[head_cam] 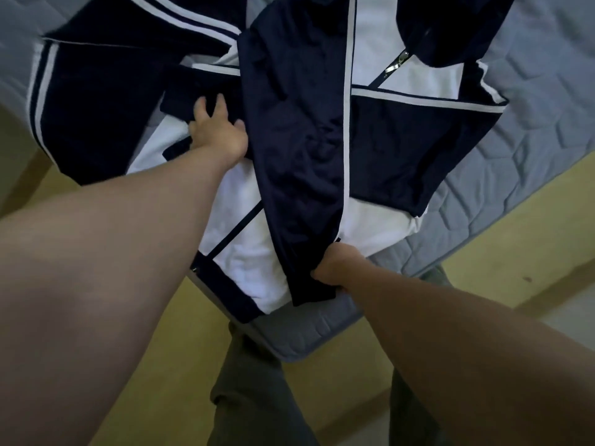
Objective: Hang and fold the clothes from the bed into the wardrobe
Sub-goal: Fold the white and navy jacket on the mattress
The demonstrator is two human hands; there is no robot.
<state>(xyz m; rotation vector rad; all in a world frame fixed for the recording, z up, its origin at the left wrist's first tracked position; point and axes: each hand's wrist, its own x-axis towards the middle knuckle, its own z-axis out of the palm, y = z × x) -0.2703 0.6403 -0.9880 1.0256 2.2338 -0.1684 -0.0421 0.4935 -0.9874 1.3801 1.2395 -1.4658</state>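
Quilted grey mattress, folding barely begun, no wardrobe in view.
Your left hand presses spread fingers on the navy-and-white jacket. Your right hand, nearer you, grips the end of a long navy strip stretching away beyond its knuckles. Nothing looks folded or hung yet.

Left arm stretched forward, near straight. Left hand palm down, fingers spread and straight, pressing flat. Right arm reaches in from lower right, not as far out. Right hand knuckles up, fingers curled tight, gripping navy cloth edge. Hands well apart.
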